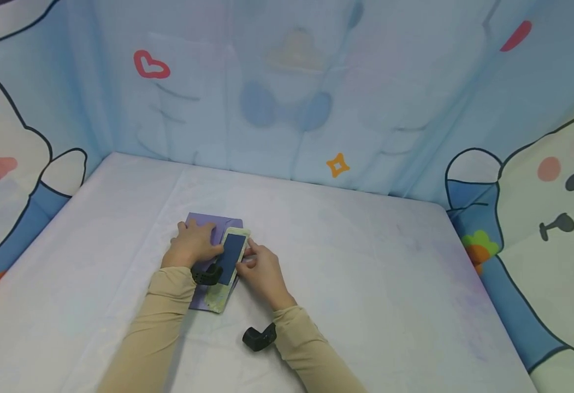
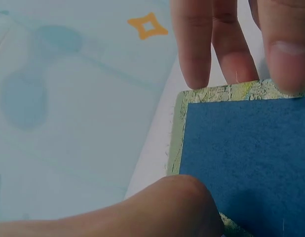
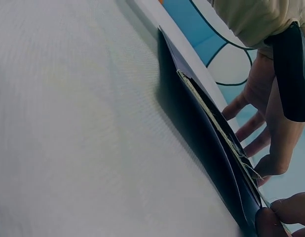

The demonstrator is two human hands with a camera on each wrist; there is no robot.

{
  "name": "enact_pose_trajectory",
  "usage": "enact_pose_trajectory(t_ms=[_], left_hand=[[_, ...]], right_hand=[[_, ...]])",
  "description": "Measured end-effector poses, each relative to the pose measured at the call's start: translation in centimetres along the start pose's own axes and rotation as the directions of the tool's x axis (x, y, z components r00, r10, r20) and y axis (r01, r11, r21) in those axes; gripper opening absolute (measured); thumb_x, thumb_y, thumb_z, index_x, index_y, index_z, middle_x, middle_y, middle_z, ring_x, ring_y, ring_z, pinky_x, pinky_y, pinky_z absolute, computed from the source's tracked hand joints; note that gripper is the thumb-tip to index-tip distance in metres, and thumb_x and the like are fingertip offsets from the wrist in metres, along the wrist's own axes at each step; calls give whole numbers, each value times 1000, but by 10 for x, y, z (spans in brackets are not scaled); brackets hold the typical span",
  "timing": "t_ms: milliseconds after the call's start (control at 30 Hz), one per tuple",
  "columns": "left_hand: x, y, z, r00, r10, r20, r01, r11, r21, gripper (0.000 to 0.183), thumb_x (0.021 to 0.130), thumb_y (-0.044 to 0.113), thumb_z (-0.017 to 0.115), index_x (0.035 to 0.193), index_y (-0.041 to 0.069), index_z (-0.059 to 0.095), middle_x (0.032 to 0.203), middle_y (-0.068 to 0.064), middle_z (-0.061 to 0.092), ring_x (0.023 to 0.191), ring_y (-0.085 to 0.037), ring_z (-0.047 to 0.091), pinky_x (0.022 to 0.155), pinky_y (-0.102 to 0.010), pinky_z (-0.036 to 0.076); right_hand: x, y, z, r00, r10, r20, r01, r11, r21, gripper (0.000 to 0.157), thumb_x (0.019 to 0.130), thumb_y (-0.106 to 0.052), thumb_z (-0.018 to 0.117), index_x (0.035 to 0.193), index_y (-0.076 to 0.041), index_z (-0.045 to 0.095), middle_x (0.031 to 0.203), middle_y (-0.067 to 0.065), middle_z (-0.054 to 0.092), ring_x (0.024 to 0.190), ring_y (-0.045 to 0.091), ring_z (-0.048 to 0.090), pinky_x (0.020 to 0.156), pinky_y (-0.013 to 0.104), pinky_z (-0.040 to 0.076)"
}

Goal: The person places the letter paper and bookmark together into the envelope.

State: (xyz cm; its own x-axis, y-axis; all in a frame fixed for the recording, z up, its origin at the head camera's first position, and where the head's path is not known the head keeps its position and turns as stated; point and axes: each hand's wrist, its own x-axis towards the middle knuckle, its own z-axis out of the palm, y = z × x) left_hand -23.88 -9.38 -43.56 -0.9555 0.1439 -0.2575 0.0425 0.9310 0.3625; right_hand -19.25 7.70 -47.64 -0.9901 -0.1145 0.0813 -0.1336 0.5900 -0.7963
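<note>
A purple folder lies on the table. Over it is a slim pale-green patterned card with a dark blue panel, its edges frayed in the left wrist view. My left hand rests on the folder with its fingers spread, the thumb touching the card's left side at the blue panel. From the other side, my right hand pinches the card's right edge between thumb and fingers. Seen edge-on in the right wrist view, the folder has leaves standing slightly apart, with the card's edge along them.
White cloth covers the table. A blue curtain with cartoon prints hangs behind and at both sides. Black wrist mounts sit at the left cuff and the right cuff.
</note>
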Motion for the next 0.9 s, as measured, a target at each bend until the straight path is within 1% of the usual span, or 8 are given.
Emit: enact_pose_trajectory(t_ms=[133,333,567,900], left_hand=[[-1,0,1,1000,7,2,-7,1000,-5,67,87,37,58,143,6,40,142,-37,28,130,-56,24,92,-71,34],[-2,1,1,1000,10,0,-10,1000,-11,67,86,37,59,143,5,41,142,-37,28,129,-55,25,92,-71,34],[-2,2,0,1000,6,2,-6,1000,-12,67,87,38,59,143,6,41,143,-37,28,130,-55,24,93,-70,34],[-2,3,0,1000,8,-2,-8,1000,-10,67,86,37,58,143,5,40,142,-36,28,131,-55,24,93,-70,34]], right_hand=[[-2,0,2,1000,-1,3,1,1000,-9,61,79,-7,71,134,7,48,104,12,66,79,14,66,68,21,50],[-4,0,3,1000,0,11,0,1000,-26,56,80,-9,69,131,7,52,104,12,68,76,10,63,67,19,49],[-4,-3,1,999,23,24,-22,999,-26,52,82,-9,66,130,8,53,104,12,65,82,15,67,70,24,52],[-3,-6,1,999,20,26,-19,1000,-25,46,84,-11,61,127,7,57,101,12,64,85,19,67,73,26,53]])
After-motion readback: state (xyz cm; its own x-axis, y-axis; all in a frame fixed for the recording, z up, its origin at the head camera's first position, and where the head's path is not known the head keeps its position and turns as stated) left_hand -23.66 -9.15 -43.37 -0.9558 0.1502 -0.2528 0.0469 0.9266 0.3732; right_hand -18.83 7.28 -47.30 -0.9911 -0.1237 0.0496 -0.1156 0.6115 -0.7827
